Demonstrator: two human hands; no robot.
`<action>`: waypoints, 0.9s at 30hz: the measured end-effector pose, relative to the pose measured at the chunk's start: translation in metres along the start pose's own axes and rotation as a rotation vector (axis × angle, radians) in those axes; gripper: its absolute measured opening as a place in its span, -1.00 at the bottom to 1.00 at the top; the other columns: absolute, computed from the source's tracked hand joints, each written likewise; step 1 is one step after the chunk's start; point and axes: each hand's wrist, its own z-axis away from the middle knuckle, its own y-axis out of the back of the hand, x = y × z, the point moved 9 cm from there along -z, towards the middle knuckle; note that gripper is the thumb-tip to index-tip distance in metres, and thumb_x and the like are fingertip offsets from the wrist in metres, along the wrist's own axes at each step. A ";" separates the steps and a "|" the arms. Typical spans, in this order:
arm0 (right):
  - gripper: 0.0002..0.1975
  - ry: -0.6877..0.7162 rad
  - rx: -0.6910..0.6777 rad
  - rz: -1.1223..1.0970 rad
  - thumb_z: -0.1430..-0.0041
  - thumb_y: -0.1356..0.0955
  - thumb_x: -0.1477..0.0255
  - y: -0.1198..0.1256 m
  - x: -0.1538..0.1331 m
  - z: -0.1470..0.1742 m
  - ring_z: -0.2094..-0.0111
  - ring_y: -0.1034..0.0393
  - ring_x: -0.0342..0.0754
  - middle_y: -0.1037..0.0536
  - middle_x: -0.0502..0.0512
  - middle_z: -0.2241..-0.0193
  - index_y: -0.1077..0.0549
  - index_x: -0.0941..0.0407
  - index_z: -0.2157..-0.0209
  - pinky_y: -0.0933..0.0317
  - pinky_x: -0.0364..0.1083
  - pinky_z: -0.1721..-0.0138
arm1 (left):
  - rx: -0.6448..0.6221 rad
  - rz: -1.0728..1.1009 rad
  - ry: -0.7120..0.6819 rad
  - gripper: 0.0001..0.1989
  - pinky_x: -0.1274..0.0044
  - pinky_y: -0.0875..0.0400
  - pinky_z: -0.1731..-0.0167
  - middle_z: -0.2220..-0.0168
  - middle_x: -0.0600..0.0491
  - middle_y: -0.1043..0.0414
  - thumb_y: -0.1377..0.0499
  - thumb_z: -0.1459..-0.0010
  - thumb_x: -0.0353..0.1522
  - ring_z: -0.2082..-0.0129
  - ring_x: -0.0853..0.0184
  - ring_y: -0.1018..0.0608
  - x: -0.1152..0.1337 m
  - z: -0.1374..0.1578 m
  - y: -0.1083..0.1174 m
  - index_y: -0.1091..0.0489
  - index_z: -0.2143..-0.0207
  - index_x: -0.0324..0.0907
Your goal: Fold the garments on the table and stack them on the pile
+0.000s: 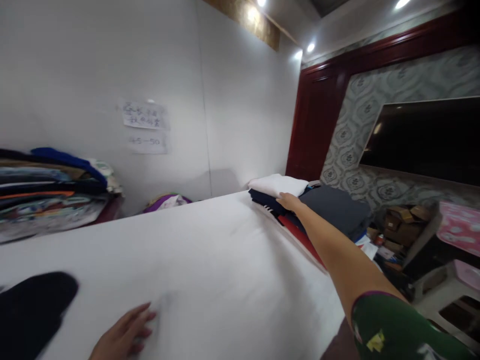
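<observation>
My right hand [289,201] reaches far out to a stack of folded clothes on the white table [210,260]. Its fingers close on the near edge of a white folded garment [279,185] on top of the stack. Under that lie dark navy folded clothes [262,198], and a red and white piece [302,239] shows lower down. A dark grey folded garment [335,207] lies beside the white one, partly behind my forearm. My left hand [125,332] hovers low over the table, fingers loosely bent and apart, holding nothing. Left of it lies a black garment [33,310], cut off by the frame.
Piled clothes [52,192] stand beyond the table's far left edge, with a purple bundle [168,202] nearby. A white wall [240,100] with paper notes [145,115] rises behind. At right are cardboard boxes [403,225], a plastic stool [437,285] and a wall-mounted television [427,137].
</observation>
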 end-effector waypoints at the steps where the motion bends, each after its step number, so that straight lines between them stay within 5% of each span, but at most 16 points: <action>1: -0.63 0.011 -0.026 0.043 -0.22 -0.35 0.31 -0.006 -0.001 0.007 -0.11 -0.27 0.14 -0.46 0.29 -0.02 -0.42 0.24 0.01 -0.09 0.07 -0.13 | 0.000 0.121 -0.046 -0.56 0.45 -0.50 0.37 0.48 0.57 -0.52 -0.01 0.41 0.17 0.36 0.32 -0.58 0.006 0.005 0.000 -0.35 0.42 0.30; 5: -0.68 0.212 0.001 0.197 -0.20 -0.32 0.35 -0.036 -0.021 0.045 -0.15 -0.23 0.21 -0.45 0.37 -0.05 -0.47 0.23 0.07 -0.01 0.15 -0.15 | 0.008 0.276 -0.144 -0.50 0.44 -0.44 0.51 0.36 0.08 -0.58 -0.18 0.27 0.01 0.46 0.26 -0.54 0.025 0.027 0.002 -0.42 0.29 -0.06; 7: -0.68 0.325 -0.087 0.160 -0.19 -0.29 0.36 -0.073 -0.034 0.072 -0.10 -0.31 0.19 -0.50 0.31 0.00 -0.50 0.18 0.07 -0.07 0.11 -0.14 | -0.008 0.280 -0.172 -0.52 0.50 -0.42 0.52 0.29 -0.05 -0.57 -0.19 0.15 -0.07 0.46 0.31 -0.53 0.031 0.035 0.000 -0.40 0.21 -0.17; 11: -0.59 0.481 -0.330 -0.198 -0.12 -0.27 0.22 -0.158 -0.063 0.154 0.00 -0.43 0.20 -0.55 0.22 0.04 -0.54 0.13 0.09 -0.28 0.09 -0.04 | -0.010 0.221 -0.148 -0.69 0.60 -0.40 0.56 0.25 -0.09 -0.56 -0.12 -0.07 -0.26 0.50 0.41 -0.52 0.032 0.044 -0.006 -0.39 0.16 -0.23; 15: -0.55 0.582 -0.488 -0.404 -0.10 -0.30 0.16 -0.208 -0.093 0.231 -0.07 -0.37 0.20 -0.50 0.17 -0.03 -0.54 0.08 0.05 -0.19 0.18 -0.15 | 0.040 0.130 -0.149 -0.76 0.58 -0.45 0.51 0.25 -0.04 -0.58 -0.12 -0.13 -0.35 0.48 0.40 -0.57 0.039 0.047 0.005 -0.43 0.16 -0.23; 18: -0.56 0.666 -0.539 -0.408 -0.12 -0.30 0.15 -0.220 -0.110 0.264 -0.11 -0.34 0.19 -0.47 0.15 -0.07 -0.54 0.03 0.04 -0.17 0.20 -0.17 | 0.155 -0.017 -0.197 -0.77 0.54 -0.47 0.36 0.23 -0.01 -0.58 -0.12 -0.17 -0.31 0.36 0.34 -0.59 0.055 0.047 0.049 -0.47 0.16 -0.19; 22: -0.59 0.753 -0.492 -0.342 -0.15 -0.27 0.17 -0.218 -0.112 0.283 -0.19 -0.24 0.19 -0.41 0.12 -0.13 -0.54 -0.01 0.03 -0.14 0.20 -0.21 | 0.423 -0.271 -0.214 -0.70 0.46 -0.33 0.02 0.02 0.00 -0.51 -0.08 -0.21 -0.26 0.01 0.24 -0.49 0.063 0.051 0.149 -0.43 0.05 -0.10; 27: -0.58 0.774 -0.431 -0.301 -0.21 -0.23 0.20 -0.218 -0.101 0.290 -0.23 -0.16 0.16 -0.35 0.05 -0.18 -0.47 -0.05 -0.05 -0.05 0.23 -0.25 | 0.581 -0.582 -0.026 -0.63 0.30 -0.30 0.02 0.01 -0.18 -0.46 -0.12 -0.14 -0.22 -0.03 0.02 -0.43 0.013 0.062 0.241 -0.42 0.06 -0.21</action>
